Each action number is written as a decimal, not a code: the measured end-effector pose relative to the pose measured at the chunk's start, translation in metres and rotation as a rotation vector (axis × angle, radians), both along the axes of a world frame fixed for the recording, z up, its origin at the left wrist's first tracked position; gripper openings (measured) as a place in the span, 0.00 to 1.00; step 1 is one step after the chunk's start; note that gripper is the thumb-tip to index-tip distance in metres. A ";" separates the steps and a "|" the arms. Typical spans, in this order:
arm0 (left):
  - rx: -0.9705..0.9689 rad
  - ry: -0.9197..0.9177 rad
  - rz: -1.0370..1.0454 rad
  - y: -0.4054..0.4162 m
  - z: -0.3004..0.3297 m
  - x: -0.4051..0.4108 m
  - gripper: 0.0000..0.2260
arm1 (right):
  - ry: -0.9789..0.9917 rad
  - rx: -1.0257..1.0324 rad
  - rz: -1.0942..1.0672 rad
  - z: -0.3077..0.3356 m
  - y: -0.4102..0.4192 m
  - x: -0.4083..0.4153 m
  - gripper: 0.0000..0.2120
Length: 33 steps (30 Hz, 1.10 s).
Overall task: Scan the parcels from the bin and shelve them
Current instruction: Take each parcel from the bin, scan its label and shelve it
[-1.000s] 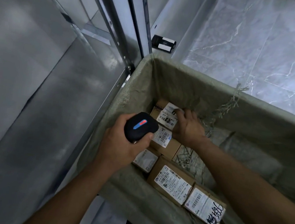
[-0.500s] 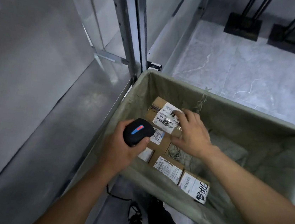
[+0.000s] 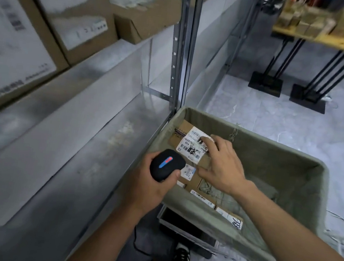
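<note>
Bin (image 3: 272, 155) holds labelled parcels (image 3: 202, 196); right hand (image 3: 222, 165) grips one.

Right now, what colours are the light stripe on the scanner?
Blue and red, on the black scanner in the left hand. The head view shows it best.

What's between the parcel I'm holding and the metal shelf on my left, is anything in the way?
Nothing visible blocks it. The right hand grips the parcel above the bin; the bare shelf lies just left. Only the left hand with the scanner sits between.
</note>
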<state>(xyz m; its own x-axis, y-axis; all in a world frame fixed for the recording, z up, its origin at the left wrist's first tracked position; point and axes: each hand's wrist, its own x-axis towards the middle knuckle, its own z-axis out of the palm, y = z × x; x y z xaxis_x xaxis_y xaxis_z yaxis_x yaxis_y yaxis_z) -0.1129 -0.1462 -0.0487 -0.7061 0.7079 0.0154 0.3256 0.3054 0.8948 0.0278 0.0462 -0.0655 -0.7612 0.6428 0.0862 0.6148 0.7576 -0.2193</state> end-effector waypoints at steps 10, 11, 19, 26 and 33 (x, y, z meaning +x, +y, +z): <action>-0.032 0.053 -0.032 -0.033 0.021 0.019 0.22 | 0.012 0.011 -0.051 0.014 -0.030 0.013 0.45; -0.034 0.045 -0.036 -0.034 0.022 0.022 0.22 | 0.011 0.014 -0.051 0.015 -0.030 0.016 0.44; -0.006 -0.011 0.023 -0.035 0.027 0.048 0.22 | 0.039 -0.014 0.013 0.016 -0.023 0.029 0.43; -0.014 -0.009 0.094 -0.034 0.029 0.068 0.23 | 0.087 -0.044 0.086 0.020 -0.009 0.033 0.43; -0.039 -0.002 0.198 -0.036 0.034 0.084 0.21 | 0.100 -0.080 0.195 0.013 -0.001 0.026 0.43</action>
<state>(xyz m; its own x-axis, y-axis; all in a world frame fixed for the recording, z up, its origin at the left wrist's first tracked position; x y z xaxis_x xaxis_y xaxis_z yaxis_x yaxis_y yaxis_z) -0.0293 -0.1827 -0.0151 -0.8314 0.5556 -0.0106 0.2544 0.3975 0.8817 0.0538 0.0454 -0.0521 -0.8621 0.4919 0.1219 0.4306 0.8379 -0.3355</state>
